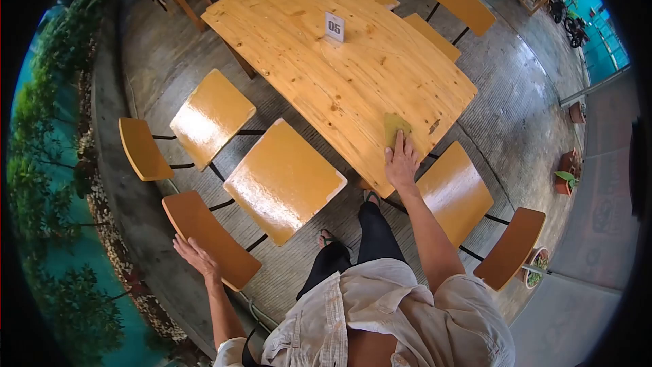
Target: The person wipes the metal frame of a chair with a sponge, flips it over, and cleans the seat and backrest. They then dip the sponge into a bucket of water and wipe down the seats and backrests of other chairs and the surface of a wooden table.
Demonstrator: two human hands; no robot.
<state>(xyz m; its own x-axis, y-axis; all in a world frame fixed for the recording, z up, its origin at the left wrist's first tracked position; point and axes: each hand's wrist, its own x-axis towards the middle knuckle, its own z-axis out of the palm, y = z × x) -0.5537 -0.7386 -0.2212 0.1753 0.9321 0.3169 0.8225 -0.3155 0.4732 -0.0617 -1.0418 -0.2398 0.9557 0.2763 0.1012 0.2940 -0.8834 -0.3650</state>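
A yellow-green cloth (396,124) lies on the near end of a long wooden table (305,61). On top of it my right hand (402,161) presses down, its fingers over the cloth's near part. Away to the left, my left hand (196,257) is beside the brown backrest (214,241) of a chair, fingers stretched out and holding nothing. That chair's glossy seat (285,180) stands along the table's left side. Close to my right hand, a dark mark (435,126) shows on the tabletop near its end edge.
A number sign reading 05 (334,27) stands on the table. Another chair (212,119) is further along the left side, one (455,194) at the near end, more (462,3) across. A low concrete ledge (129,224) with plants runs at left; flower pots (567,171) stand at right.
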